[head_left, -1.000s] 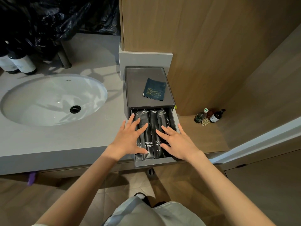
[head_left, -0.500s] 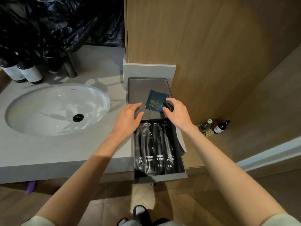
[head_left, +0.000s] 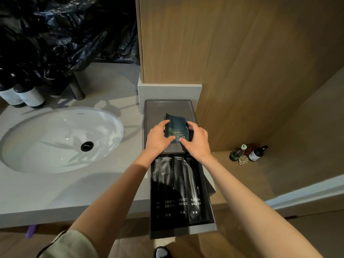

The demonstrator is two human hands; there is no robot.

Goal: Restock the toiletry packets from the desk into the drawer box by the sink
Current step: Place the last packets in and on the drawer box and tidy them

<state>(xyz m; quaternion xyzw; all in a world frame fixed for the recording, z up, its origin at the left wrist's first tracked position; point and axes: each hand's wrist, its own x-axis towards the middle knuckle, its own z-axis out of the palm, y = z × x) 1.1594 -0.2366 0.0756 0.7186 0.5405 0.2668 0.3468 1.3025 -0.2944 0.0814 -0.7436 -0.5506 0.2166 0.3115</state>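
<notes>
hands: left hand [head_left: 158, 139], right hand [head_left: 197, 143] both curl round the dark packet [head_left: 176, 127] by its sides | place: packet tilted up over the drawer box [head_left: 161, 110] top, behind the open drawer [head_left: 183, 233] | risk: toothbrush packets [head_left: 194, 192] seem to fill the drawer; forcing it in may jam closing

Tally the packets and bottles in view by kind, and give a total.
toothbrush packets in the drawer: 4
teal packet, gripped by left hand and right hand: 1
labelled bottles beside the sink: 2 in view
small bottles on the wooden ledge: 2
total: 9
</notes>
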